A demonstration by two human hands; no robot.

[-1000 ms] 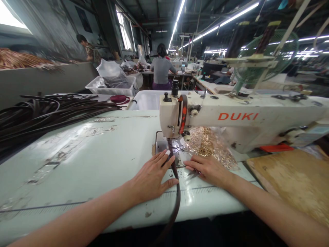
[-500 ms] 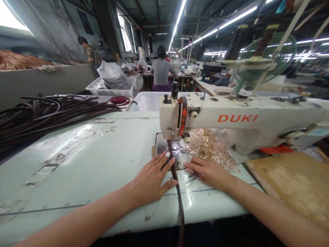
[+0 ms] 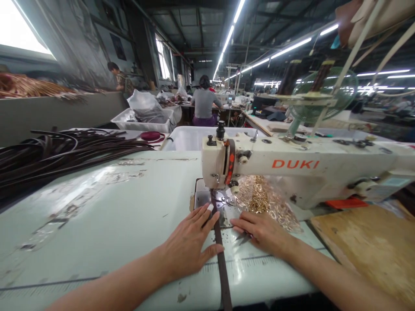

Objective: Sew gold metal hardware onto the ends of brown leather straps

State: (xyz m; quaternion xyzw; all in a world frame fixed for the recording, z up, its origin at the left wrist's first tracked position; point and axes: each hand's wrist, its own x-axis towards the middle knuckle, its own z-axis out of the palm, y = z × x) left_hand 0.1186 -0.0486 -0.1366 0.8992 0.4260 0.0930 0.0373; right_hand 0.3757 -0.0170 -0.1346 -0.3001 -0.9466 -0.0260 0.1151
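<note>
A dark brown leather strap (image 3: 220,255) runs from under the presser foot (image 3: 214,194) of a white DUKI sewing machine (image 3: 292,166) down over the table's front edge. My left hand (image 3: 189,244) lies flat on the table, fingers stretched out, fingertips pressing the strap's left side just before the needle. My right hand (image 3: 264,229) rests to the right of the strap, fingers together and pointing at the needle plate. The metal tips of small snips (image 3: 241,236) poke out from under its palm.
A clear bag of gold metal fittings (image 3: 266,201) lies behind my right hand. Several dark straps (image 3: 48,153) are heaped at the left. A wooden board (image 3: 372,246) lies at the right, a white bin (image 3: 191,136) behind the machine. People work at tables farther back.
The strap's hanging end has swung from a leftward curve to straight down over the table edge. Both hands stay where they were. My head has tilted a little upward.
</note>
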